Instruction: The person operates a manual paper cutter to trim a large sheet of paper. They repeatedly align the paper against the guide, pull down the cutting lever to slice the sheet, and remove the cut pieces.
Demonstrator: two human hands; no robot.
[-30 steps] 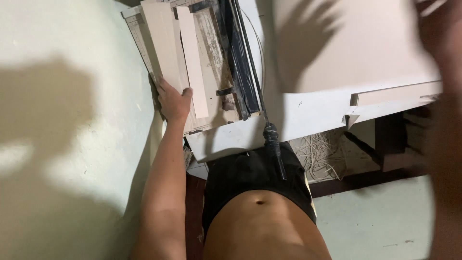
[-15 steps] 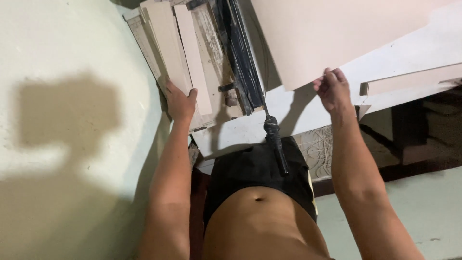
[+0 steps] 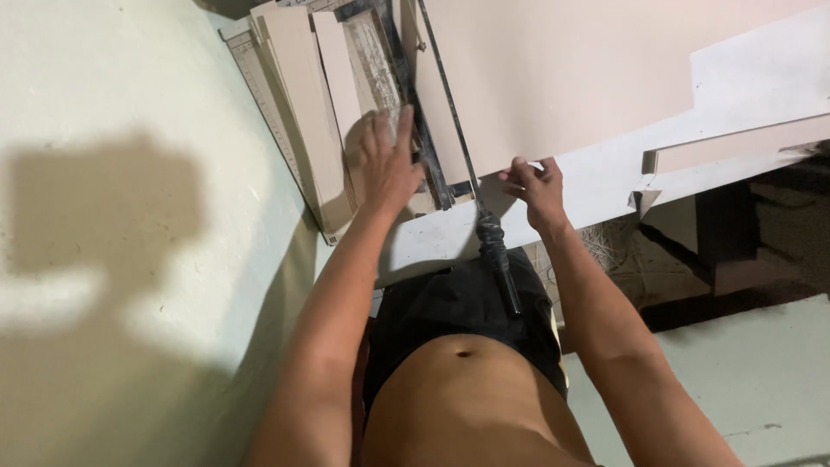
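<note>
At the near edge of the white table (image 3: 605, 186), a person stands over a lever paper cutter (image 3: 346, 130). Their left hand (image 3: 389, 164) lies flat, fingers spread and pressing down on the cutter's bed and the tan strips (image 3: 298, 104) piled along its left side. Their right hand (image 3: 536, 186) pinches the near edge of a big tan sheet (image 3: 571, 69), fingers curled closed on it, just beside the blade arm. That sheet covers most of the table's far right part and runs under the dark blade arm (image 3: 450, 121), whose black handle (image 3: 499, 259) hangs off the near edge, touching neither hand. The left fingertips look to sit very close to the blade line, so I judge a dropped arm could nick them; the sheet could also skew, since only one edge is held and most of it lies loose. More pale board offcuts (image 3: 735, 147) lie toward the right edge, under the sheet's corner, and might catch it. Pale wall (image 3: 104, 173) crowds the cutter's left side, leaving the strips little room. Dark framing (image 3: 735, 259) shows below the table at right.
</note>
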